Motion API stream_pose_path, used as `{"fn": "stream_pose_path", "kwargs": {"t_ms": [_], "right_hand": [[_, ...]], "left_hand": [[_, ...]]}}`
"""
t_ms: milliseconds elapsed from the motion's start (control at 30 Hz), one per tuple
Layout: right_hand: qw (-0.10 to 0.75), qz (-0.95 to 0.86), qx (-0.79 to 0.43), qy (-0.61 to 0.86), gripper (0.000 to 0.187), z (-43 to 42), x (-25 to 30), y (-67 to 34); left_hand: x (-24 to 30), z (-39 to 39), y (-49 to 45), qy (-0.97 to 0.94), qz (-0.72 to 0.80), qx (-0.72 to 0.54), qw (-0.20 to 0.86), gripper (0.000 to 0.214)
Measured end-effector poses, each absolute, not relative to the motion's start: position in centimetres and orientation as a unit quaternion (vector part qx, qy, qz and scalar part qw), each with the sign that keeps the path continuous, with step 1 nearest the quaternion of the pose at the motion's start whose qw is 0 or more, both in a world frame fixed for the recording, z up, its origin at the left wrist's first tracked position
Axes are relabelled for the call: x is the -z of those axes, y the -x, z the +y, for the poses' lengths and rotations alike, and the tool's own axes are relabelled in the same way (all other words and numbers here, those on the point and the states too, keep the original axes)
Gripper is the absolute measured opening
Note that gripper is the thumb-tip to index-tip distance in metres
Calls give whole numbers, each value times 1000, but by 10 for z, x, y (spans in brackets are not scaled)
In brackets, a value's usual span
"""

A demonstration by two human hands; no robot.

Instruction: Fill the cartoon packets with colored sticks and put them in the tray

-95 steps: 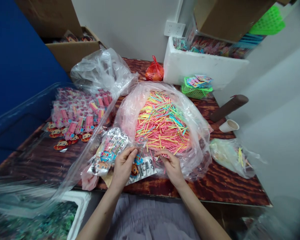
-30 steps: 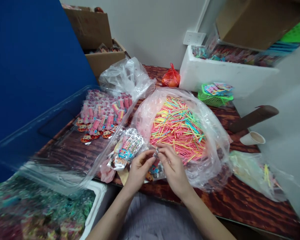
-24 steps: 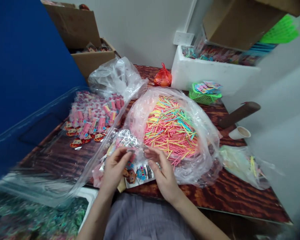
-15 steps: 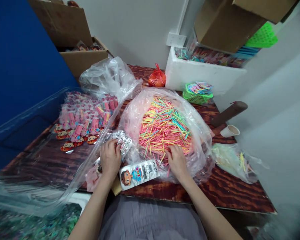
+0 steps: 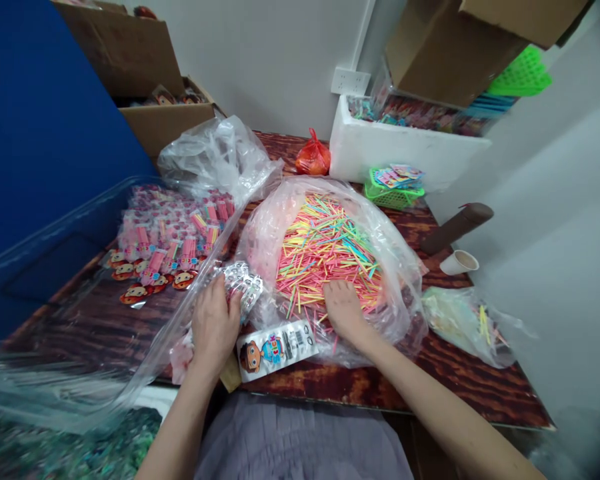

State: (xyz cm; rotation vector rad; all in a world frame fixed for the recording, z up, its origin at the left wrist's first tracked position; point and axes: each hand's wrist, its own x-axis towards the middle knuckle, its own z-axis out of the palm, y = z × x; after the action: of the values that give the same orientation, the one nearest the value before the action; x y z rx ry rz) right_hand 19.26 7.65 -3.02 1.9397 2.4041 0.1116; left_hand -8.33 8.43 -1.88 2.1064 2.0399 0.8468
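Note:
My left hand [image 5: 214, 325] rests over a pile of silver printed packets [image 5: 244, 283], thumb and fingers apart. Its fingertips are partly lost against the packets. My right hand [image 5: 344, 307] reaches into a heap of thin coloured sticks [image 5: 325, 250], its fingers bent together and the tips buried among them. Pink, yellow, green and blue sticks fill a large clear plastic bag [image 5: 260, 227], spread wide. Between my hands, a flat silver packet [image 5: 279, 350] with a cartoon figure lies near the table's front edge.
Filled pink packs [image 5: 165, 233] lie in rows at left, behind a clear plastic sheet edge. A crumpled bag [image 5: 215, 153], red bag [image 5: 313, 157] and white foam box [image 5: 405, 143] stand behind. At right are a green basket [image 5: 393, 193], brown bottle [image 5: 457, 227], paper cup [image 5: 459, 263] and small bag [image 5: 460, 320].
My right hand has moved slightly left and farther into the sticks, its fingers now curled down. My left hand has shifted a little left, with its thumb and fingers wider apart.

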Motion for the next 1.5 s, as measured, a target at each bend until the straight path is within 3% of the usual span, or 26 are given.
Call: {"fn": "stream_pose_path", "kwargs": {"t_ms": [133, 233, 333, 433, 633, 867, 1000, 1100, 1233, 1400, 1500], "right_hand": [[-40, 730, 84, -678, 16, 82, 25, -211], [-155, 674, 243, -680, 12, 91, 18, -224], [-270, 601, 388, -645, 11, 98, 13, -234], [-324, 529, 495, -609, 18, 95, 9, -237], [-312, 435, 679, -502, 36, 67, 6, -215], [-304, 353, 777, -424, 37, 47, 7, -201], [-280, 376, 768, -436, 35, 43, 17, -208], [-270, 466, 706, -459, 29, 40, 17, -216], [-265, 654, 486, -516, 16, 29, 8, -232], [-111, 815, 232, -520, 20, 9, 21, -233], [-106, 824, 155, -535, 18, 12, 31, -226]], "left_hand": [[5, 74, 77, -695, 646, -311, 48, 44], [-1, 70, 66, -702, 623, -339, 67, 41], [-3, 68, 49, -715, 582, -361, 142, 38], [-1, 65, 27, -706, 549, -376, 244, 36], [8, 67, -29, -620, 463, -459, 437, 48], [13, 75, -52, -737, 445, -348, 371, 32], [14, 72, -50, -776, 406, -298, 380, 32], [7, 68, -46, -772, 382, -327, 388, 37], [-1, 63, -22, -731, 431, -374, 373, 40], [12, 50, 8, -751, 482, -331, 308, 26], [21, 39, 12, -764, 484, -324, 277, 26]]}}
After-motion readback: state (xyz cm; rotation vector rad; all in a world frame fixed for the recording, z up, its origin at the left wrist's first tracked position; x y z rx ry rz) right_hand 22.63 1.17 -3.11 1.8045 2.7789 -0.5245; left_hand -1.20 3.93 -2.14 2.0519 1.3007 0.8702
